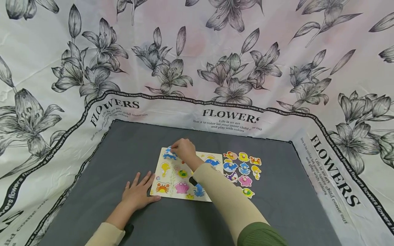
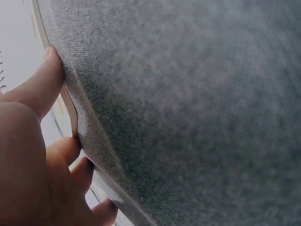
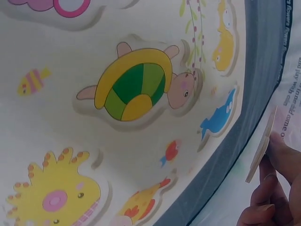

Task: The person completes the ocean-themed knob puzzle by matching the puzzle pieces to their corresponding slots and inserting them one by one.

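Observation:
A pale wooden puzzle board point(image 1: 168, 197) with sea-animal pictures lies on the table. My left hand point(image 1: 138, 194) rests at its left end, fingers spread; in the left wrist view, the thumb point(image 2: 44, 80) and fingertips touch the board's edge. Above the board's far left part, my right hand point(image 1: 184, 152) pinches a flat puzzle piece point(image 3: 263, 148). The right wrist view shows this piece edge-on, with its face hidden. A blue seahorse-like or dolphin-like picture point(image 1: 169, 155) lies below these fingers. A green turtle picture point(image 3: 136, 87) is in the board's middle.
Several loose puzzle pieces, among them a pink one point(image 1: 245, 181) and a blue octopus-like one point(image 1: 244, 168), lie right of the board. Dark grey cloth point(image 1: 138, 143) covers the table. A flower-printed curtain point(image 1: 172, 85) stands around the back and sides.

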`<control>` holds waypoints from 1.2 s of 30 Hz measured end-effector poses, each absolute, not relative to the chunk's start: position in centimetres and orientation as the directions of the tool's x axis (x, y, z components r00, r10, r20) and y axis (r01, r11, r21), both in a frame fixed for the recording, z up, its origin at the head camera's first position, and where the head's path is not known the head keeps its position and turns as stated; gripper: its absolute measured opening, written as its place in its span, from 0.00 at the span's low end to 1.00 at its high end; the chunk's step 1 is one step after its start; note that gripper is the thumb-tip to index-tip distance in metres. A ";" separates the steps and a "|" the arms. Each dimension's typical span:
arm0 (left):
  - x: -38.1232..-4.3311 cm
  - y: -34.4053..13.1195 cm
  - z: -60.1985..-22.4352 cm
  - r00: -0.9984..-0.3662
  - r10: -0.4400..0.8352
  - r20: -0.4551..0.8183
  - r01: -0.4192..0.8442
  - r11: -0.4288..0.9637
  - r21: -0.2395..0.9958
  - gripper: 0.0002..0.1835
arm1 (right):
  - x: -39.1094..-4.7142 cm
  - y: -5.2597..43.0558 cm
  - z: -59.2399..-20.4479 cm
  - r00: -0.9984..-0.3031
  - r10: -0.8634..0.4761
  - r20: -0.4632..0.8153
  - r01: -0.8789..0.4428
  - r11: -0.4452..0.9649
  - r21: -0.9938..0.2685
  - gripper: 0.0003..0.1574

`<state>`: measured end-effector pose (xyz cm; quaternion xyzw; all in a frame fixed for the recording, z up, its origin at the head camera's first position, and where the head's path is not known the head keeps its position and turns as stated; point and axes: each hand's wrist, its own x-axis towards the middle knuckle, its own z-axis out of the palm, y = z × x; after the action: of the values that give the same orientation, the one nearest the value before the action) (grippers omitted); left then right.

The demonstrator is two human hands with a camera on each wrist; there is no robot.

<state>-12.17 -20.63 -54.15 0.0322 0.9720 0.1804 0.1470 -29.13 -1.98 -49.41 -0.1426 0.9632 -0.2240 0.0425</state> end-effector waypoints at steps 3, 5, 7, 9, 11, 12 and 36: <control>-12.0 -20.9 -54.3 -0.955 0.113 -0.276 0.007 0.933 0.359 0.56 | -29.2 -2.4 -49.9 -0.953 -0.302 -0.039 -0.254 0.860 -0.442 0.10; -12.1 -20.9 -54.3 -0.955 0.114 -0.274 0.009 0.934 0.357 0.56 | -29.1 -2.6 -50.0 -0.953 -0.300 -0.053 -0.246 0.862 -0.443 0.10; -12.2 -20.8 -54.4 -0.955 0.113 -0.273 0.010 0.936 0.353 0.57 | -29.2 -2.6 -50.1 -0.952 -0.301 -0.057 -0.245 0.860 -0.447 0.10; -12.2 -20.8 -54.4 -0.956 0.109 -0.272 0.008 0.937 0.349 0.56 | -29.2 -2.6 -50.2 -0.952 -0.301 -0.054 -0.245 0.857 -0.453 0.10; -12.3 -20.7 -54.3 -0.956 0.106 -0.275 0.003 0.937 0.348 0.56 | -29.3 -2.7 -50.4 -0.951 -0.304 -0.051 -0.249 0.855 -0.456 0.10; -12.3 -20.7 -54.3 -0.955 0.104 -0.276 0.002 0.937 0.348 0.55 | -29.3 -2.7 -50.6 -0.951 -0.305 -0.051 -0.250 0.855 -0.455 0.10; -12.4 -20.9 -54.5 -0.949 0.096 -0.300 -0.016 0.937 0.350 0.56 | -29.8 -4.0 -53.0 -0.944 -0.317 -0.094 -0.249 0.868 -0.429 0.10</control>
<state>-12.36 -20.88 -54.50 0.0206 0.9713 0.1767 0.1582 -29.84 -3.95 -53.04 -0.1469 0.9631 -0.2105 0.0811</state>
